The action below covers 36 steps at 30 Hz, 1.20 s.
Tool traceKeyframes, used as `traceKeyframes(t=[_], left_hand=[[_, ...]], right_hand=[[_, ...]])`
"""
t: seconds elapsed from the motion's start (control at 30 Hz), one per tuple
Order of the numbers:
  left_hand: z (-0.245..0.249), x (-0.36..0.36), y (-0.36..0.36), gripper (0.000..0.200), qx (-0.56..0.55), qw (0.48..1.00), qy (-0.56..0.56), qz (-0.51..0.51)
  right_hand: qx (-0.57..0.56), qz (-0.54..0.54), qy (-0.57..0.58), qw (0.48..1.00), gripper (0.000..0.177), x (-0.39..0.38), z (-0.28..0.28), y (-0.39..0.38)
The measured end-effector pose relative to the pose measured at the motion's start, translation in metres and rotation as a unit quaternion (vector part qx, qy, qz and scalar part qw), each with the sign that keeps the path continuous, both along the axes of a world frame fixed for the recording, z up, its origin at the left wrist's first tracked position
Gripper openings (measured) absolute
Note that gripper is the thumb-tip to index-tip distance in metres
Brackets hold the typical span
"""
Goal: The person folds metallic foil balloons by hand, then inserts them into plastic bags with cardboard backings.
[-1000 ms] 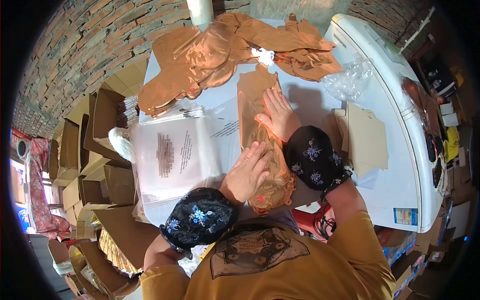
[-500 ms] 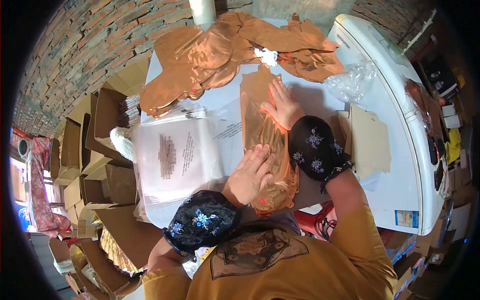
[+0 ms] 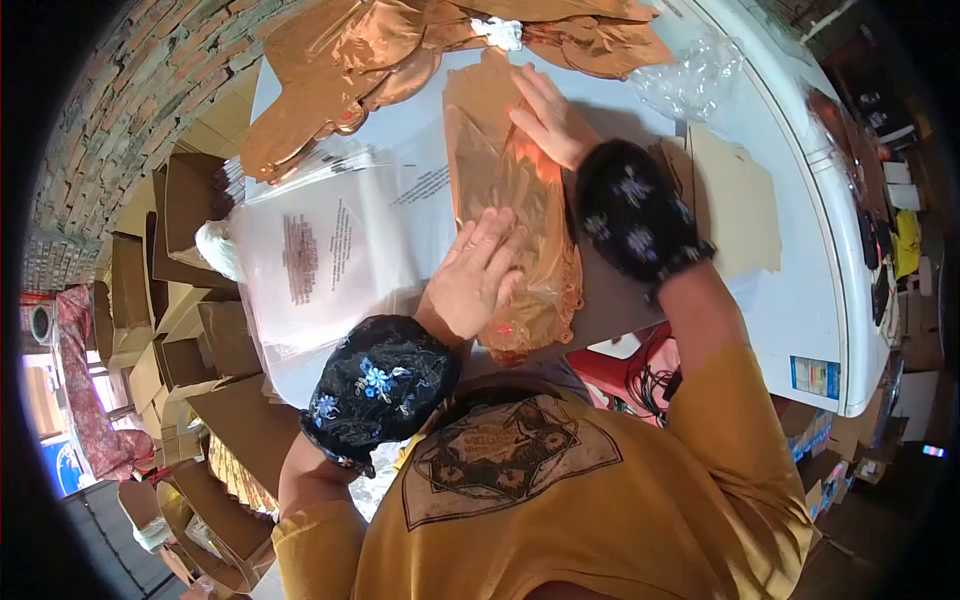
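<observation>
A long, shiny copper-coloured foil piece (image 3: 545,250) lies lengthwise on the table, its surface creased. My left hand (image 3: 477,275) rests flat on its lower left part, fingers stretched out. Higher up, my right hand (image 3: 548,118) lies on its upper right edge with the fingers spread. Left of the foil is a stack of clear printed plastic bags (image 3: 320,255), and one printed bag reaches toward the foil's edge. More copper foil pieces (image 3: 350,50) are spread along the far side, with a crumpled white thing (image 3: 497,33) among them.
Crumpled clear plastic (image 3: 700,78) and a flat beige card (image 3: 735,200) are on the right, beside a white appliance-like body (image 3: 825,250). Open cardboard boxes (image 3: 185,220) crowd the left side. Dark cables (image 3: 650,385) hang near the table's front edge.
The view has tilted down, so the table and foil appear higher in the frame. Both hands remain on the foil, fingers still stretched out.
</observation>
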<state>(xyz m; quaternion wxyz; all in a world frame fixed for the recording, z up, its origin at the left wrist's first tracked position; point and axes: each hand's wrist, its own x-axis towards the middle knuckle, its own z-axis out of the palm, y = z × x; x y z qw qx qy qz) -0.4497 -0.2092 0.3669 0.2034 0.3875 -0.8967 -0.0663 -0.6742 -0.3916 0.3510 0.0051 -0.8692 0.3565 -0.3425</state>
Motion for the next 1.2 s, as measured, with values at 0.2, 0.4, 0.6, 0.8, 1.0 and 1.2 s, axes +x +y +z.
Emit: traceKeyframes(t=[0.2,0.4,0.6,0.8,1.0,1.2], left_hand=[[-0.001,0.000,-0.002,0.052,0.005,1.000,0.010,-0.004],[-0.003,0.000,-0.003,0.049,-0.011,1.000,0.012,-0.006],[-0.005,0.001,-0.004,0.048,-0.027,0.999,0.029,-0.012],[0.001,0.001,-0.004,0.043,-0.009,0.999,0.030,-0.021],[0.002,-0.001,-0.006,0.034,-0.006,0.998,0.058,-0.017],[0.013,-0.008,-0.005,0.027,-0.021,1.000,0.010,-0.007]], right_hand=[[0.168,0.117,0.083,0.975,0.066,-0.027,0.056,0.164],[0.155,0.042,0.136,0.978,0.064,-0.007,0.043,0.266],[0.054,0.055,0.034,0.996,0.027,0.032,0.023,0.264],[0.084,0.082,-0.007,0.993,0.019,0.034,0.018,0.257],[0.125,0.074,-0.046,0.988,0.013,0.037,0.030,0.251],[0.143,0.124,-0.028,0.981,0.025,0.025,0.040,0.248]])
